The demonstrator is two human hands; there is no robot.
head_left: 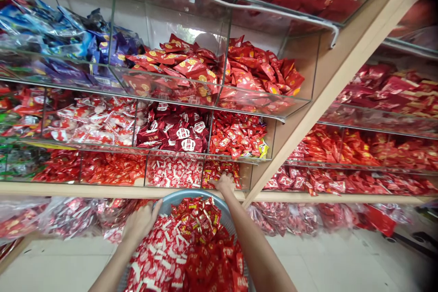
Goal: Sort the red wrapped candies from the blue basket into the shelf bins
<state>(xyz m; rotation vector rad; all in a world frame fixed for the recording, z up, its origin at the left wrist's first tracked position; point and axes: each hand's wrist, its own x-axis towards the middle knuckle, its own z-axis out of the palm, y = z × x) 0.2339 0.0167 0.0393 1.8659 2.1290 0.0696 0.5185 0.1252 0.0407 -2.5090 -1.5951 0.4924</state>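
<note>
A grey-blue basket [174, 195] full of wrapped candies, red-and-white on the left and red with yellow print on the right, is right below the lowest shelf. My left hand [142, 219] grips the basket's left rim, thumb on top. Through the lowest shelf compartment at the basket's far side, my right hand [224, 183] reaches among red-and-yellow wrapped candies [212, 171]. Its fingers are partly spread over them; whether it holds any is hidden. Beside that compartment lie red-and-white candies [174, 171].
Clear-walled shelves of packets rise in front, with a slanting wooden post [328, 91] at the right. Bagged candies [75, 214] hang below the wooden shelf edge [68, 189]. Wheeled black legs [410, 239] stand on the tiled floor [328, 260] at right.
</note>
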